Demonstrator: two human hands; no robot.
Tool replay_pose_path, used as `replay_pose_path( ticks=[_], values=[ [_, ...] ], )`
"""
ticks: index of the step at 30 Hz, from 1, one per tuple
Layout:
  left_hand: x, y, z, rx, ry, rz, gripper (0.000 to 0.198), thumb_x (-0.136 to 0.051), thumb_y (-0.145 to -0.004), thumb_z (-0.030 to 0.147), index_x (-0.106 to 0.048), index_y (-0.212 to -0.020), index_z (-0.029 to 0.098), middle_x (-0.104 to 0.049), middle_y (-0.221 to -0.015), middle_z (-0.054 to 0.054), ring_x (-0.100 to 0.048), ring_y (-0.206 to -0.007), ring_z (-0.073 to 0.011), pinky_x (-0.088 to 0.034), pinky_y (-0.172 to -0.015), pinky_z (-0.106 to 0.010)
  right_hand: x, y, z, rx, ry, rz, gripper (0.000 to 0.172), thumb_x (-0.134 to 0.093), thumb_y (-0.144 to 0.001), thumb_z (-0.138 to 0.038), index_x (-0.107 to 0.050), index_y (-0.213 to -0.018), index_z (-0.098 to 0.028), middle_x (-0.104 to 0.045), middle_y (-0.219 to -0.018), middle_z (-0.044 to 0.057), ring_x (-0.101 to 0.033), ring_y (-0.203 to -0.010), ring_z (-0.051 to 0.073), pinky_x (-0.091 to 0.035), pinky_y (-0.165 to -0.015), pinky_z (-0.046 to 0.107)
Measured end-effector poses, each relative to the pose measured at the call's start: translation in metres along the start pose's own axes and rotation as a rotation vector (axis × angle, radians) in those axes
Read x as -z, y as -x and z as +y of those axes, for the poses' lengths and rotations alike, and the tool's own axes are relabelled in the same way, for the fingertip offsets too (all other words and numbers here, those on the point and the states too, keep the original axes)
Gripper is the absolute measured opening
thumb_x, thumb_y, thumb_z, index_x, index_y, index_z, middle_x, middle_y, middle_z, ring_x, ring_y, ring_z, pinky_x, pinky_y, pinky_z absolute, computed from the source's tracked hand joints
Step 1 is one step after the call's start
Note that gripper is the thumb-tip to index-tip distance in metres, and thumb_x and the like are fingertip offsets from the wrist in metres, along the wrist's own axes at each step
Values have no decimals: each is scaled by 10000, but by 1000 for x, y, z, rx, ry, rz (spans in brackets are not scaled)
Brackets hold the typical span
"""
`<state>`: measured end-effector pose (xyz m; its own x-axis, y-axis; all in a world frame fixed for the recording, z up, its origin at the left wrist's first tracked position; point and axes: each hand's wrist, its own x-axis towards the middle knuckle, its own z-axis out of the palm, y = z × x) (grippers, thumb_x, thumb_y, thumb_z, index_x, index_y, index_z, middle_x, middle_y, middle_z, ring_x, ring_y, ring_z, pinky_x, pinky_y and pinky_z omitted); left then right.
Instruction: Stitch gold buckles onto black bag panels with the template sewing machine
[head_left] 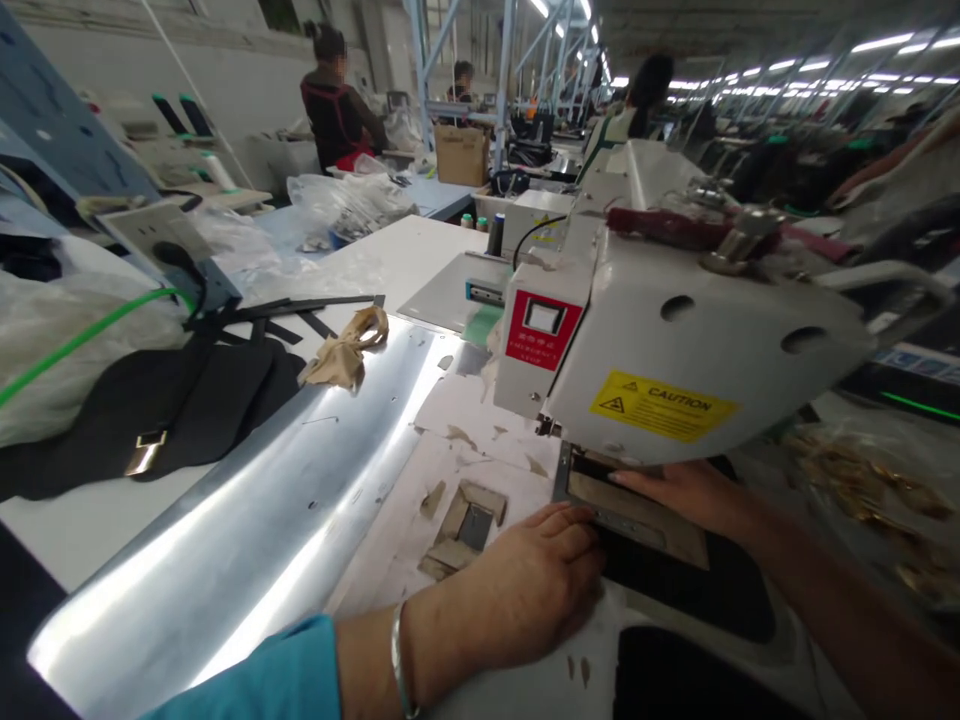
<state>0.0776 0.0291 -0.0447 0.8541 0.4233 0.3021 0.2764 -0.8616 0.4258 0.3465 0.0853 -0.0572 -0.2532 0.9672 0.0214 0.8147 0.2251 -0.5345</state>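
Observation:
My left hand (525, 585) rests knuckles-up on the white template board (420, 520), its fingers curled over the edge of a black piece of material (675, 590) under the head of the white sewing machine (675, 340). My right hand (690, 495) lies flat with fingers stretched out, pressing on a tan plate (637, 510) just below the machine head. What the left fingers grip is hidden beneath them.
A shiny metal plate (285, 500) runs across the table on the left. Black bag pieces with a metal buckle (150, 400), a crumpled tan rag (349, 350), plastic bags (67, 340) and a green cord (82, 335) lie at the left. Other people work at the back.

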Motion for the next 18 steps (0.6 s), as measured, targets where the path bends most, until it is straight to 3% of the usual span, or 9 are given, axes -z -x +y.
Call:
replay_pose_path(
  ticks=[6, 12, 18],
  values=[
    [-1, -1, -1, -1, -14, 0, 309, -448, -1002, 210, -622, -1204, 55, -633, -1171, -145, -508, -1274, -260, -301, -1214, -353, 3, 3, -8, -56, -15, -1, 415, -642, -802, -461, -694, -1144, -232, -726, -1130, 97, -612, -1193, 348, -419, -1099, 550],
    [-2, -1, -1, -3, -34, 8, 301, -454, -997, 190, -618, -1218, 68, -634, -1164, -133, -507, -1280, -255, -296, -1212, -332, 4, 1, -19, -31, -97, -21, 260, -619, -816, -397, -709, -1020, -263, -720, -1175, 55, -626, -1186, 300, -426, -1120, 470],
    [-2, -1, -1, -10, -45, 21, 273, -460, -995, 182, -632, -1167, 59, -641, -1100, -132, -536, -1227, -251, -333, -1194, -350, 6, 1, -21, -71, -48, -67, 371, -585, -821, -466, -689, -1110, -258, -738, -1074, 78, -618, -1188, 320, -470, -1069, 492]
  ],
)
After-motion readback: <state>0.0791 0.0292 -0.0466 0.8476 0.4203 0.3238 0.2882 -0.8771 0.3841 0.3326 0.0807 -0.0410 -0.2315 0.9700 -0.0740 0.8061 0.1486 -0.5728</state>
